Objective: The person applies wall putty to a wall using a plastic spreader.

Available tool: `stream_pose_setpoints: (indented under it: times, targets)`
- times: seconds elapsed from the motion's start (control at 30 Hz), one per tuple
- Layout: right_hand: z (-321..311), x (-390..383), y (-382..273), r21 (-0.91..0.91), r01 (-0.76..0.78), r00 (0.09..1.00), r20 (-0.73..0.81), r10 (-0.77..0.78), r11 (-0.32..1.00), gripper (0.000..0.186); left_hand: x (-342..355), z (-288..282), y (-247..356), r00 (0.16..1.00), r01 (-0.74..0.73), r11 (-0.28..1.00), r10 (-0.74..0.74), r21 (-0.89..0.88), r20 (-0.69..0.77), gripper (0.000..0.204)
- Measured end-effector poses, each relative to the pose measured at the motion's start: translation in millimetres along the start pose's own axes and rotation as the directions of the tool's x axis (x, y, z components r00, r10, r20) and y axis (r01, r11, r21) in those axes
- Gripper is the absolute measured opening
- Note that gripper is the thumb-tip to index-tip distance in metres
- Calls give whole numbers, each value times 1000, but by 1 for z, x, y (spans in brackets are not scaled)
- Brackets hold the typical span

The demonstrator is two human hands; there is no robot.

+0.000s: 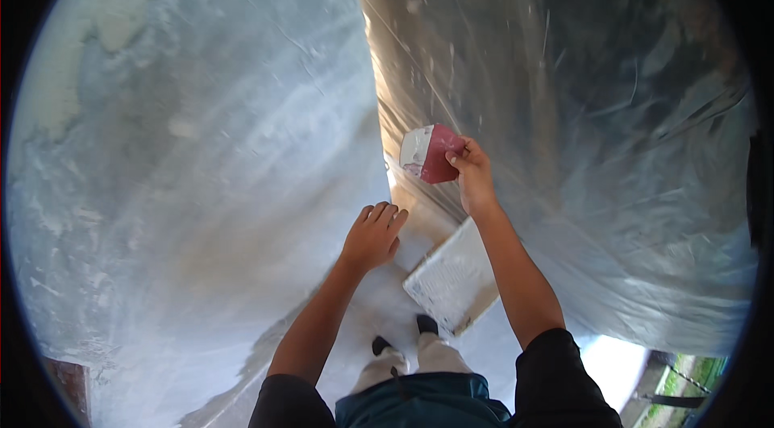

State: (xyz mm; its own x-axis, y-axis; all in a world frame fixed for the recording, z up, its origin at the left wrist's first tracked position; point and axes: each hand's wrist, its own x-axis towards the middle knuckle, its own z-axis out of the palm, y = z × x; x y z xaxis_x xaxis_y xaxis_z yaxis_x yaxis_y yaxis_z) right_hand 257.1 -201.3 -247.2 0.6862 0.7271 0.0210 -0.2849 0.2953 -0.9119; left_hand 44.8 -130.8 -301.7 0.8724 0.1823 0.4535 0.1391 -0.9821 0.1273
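Note:
My right hand (474,170) grips a reddish flat spreader (442,152) by its edge, with whitish paste over its left part. The spreader is held in front of plastic sheeting (580,105), near its left edge. My left hand (375,233) is lower and further left, fingers apart and holding nothing, by the lower end of the narrow gap beside the blue-grey plastered wall (201,130). Whether its fingertips touch a surface I cannot tell. Below my right forearm lies a pale, paste-stained rectangular tray (443,275).
My feet in dark footwear (426,323) stand on a pale, dusty floor (355,315) between the wall and the sheeting, just beside the tray. At the lower right, beyond the sheeting, a bright opening shows green plants (685,380). A brown patch (68,388) shows at the lower left.

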Motion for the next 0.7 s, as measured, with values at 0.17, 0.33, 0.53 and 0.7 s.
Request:
stream_pose_setpoints:
  times: [0.17,0.33,0.53,0.7]
  targets:
    - [-97,-41,53,-116,-120,983,-150,102,986,26,-42,79,46,978,45,996,-28,-77,208,52]
    - [-213,-101,117,-265,-346,908,-335,251,900,22,-73,134,88,893,111,986,-44,-125,447,58]
    - [-285,-180,171,-321,-496,809,-507,296,807,23,-118,185,130,881,146,975,-51,-168,471,54]
    - [-307,-239,208,-308,-634,715,-583,386,710,25,-146,213,148,782,231,959,-82,-164,618,58]
